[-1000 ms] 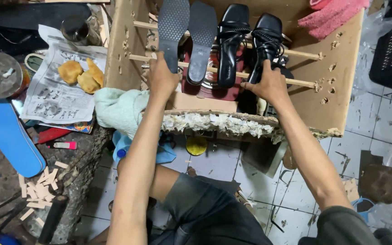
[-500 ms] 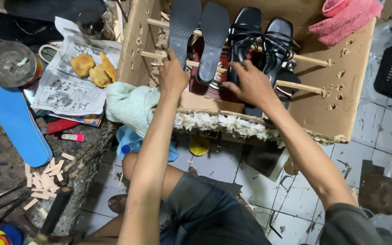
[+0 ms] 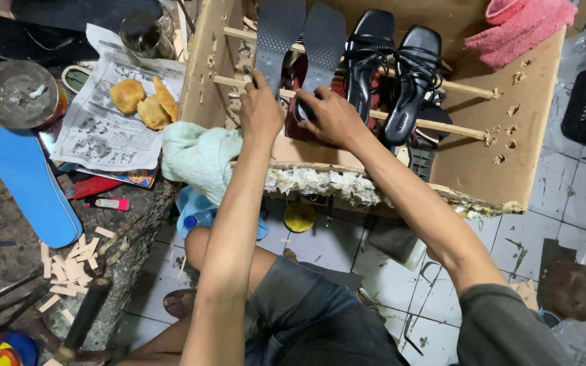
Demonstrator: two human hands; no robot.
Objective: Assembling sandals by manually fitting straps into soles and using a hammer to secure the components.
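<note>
Fingers (image 3: 256, 85) of the left hand (image 3: 260, 108) are curled around the heel end of a dark grey textured rubber shoe sole (image 3: 276, 37), which stands upright against the wooden dowel rods (image 3: 442, 127) inside the brown particle-board rack box (image 3: 503, 156). Right hand (image 3: 333, 116) fingers are closed on the lower end of the second dark grey sole (image 3: 321, 44), just beside the first. Both soles lean tread-out on the rods, left part of the rack.

Step in hand, by my read: seating or lifting the sole pair on the dowels; cannot tell which from this alone. Next move calls for keeping both soles parallel and clear of the rods' ends.

Obstacles: pair of black strappy heeled sandals (image 3: 391, 68) sits right beside the second sole, close to the right wrist. Dark red item behind the soles, partly hidden. Frayed white foam edge (image 3: 327, 184) runs under both forearms.

Around: pale green cloth (image 3: 198, 157) near the left forearm, newspaper sheet with fried snacks (image 3: 145, 102), blue insole board (image 3: 32, 186), pink towel (image 3: 527, 27) on the rack's top corner, wood offcuts (image 3: 69, 266) on the bench.
</note>
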